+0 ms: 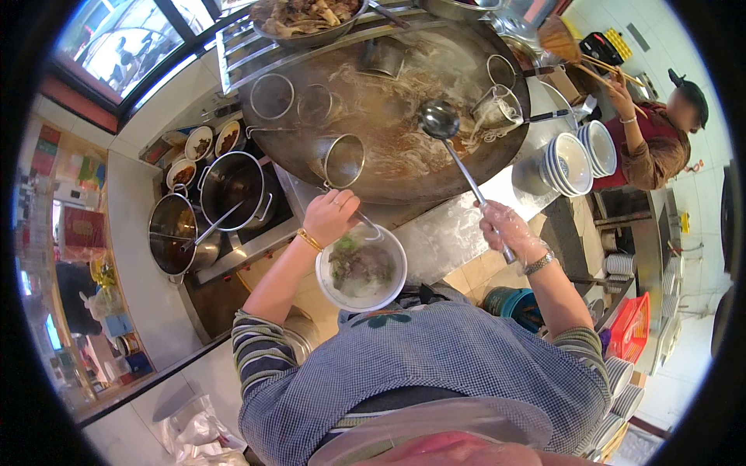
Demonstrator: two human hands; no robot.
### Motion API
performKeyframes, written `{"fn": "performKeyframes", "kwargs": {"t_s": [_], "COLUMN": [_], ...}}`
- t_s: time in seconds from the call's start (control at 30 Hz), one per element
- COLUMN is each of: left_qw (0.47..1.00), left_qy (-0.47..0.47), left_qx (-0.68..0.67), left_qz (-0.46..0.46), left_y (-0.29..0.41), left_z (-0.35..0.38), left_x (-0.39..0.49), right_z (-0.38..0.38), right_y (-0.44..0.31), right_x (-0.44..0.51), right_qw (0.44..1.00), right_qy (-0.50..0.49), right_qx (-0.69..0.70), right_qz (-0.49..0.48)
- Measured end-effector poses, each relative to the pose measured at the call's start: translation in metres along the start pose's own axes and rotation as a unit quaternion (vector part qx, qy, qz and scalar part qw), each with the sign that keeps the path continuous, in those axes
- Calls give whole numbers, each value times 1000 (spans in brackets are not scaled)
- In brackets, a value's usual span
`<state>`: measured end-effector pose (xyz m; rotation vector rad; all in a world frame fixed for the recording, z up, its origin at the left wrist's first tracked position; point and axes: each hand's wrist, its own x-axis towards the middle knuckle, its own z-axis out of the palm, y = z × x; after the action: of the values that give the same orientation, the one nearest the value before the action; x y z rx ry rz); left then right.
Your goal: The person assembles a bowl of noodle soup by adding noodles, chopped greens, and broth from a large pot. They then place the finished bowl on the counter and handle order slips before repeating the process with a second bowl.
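My left hand [331, 214] is closed around the handle of a cylindrical noodle strainer [344, 162], whose basket sits at the near rim of a huge wok [402, 195] of cloudy broth. The handle's hooked end reaches over a white bowl [402, 262] holding sliced meat [361, 265] and chopped greens [348, 242]. What supports this bowl is hidden. In a clear plastic glove, my right hand [506, 228] grips the shaft of a steel ladle [439, 119]. The ladle's head is over the broth, and I cannot tell whether it touches it.
More strainers [272, 96] sit in the wok; one at right holds noodles [496, 112]. A pan of bones [315, 17] rests on a rack behind. Two pots [233, 189] and sauce bowls stand left. Stacked bowls [568, 163] are at right, near a co-worker [647, 140] holding long chopsticks.
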<state>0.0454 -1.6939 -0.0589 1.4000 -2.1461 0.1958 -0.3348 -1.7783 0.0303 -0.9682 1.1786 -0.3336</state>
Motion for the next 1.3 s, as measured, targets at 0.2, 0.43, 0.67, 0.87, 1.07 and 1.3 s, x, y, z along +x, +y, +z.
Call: {"fn": "performKeyframes", "kwargs": {"t_s": [0.2, 0.43, 0.67, 0.87, 1.07, 1.3], "left_qw": [933, 893, 816, 717, 466, 333], "left_qy": [211, 230, 174, 2, -221, 78], "left_qx": [-155, -120, -234, -348, -597, -668], "left_qz": [-246, -367, -500, -604, -615, -661], "left_y": [-65, -191, -185, -53, 82, 136], "left_z": [-9, -25, -19, -32, -47, -9], "left_x": [-16, -34, -69, -127, -167, -168], "right_z": [-11, -19, 1, -7, -36, -52], "right_y": [3, 1, 3, 11, -17, -46], "right_x": [25, 100, 159, 170, 148, 90], "right_qw": [998, 951, 701, 737, 985, 996], "right_qy": [55, 63, 219, 173, -68, -49], "right_qx": [-11, -286, -659, -617, -161, -65], "right_qz": [-10, -98, -165, -216, -8, 17]}}
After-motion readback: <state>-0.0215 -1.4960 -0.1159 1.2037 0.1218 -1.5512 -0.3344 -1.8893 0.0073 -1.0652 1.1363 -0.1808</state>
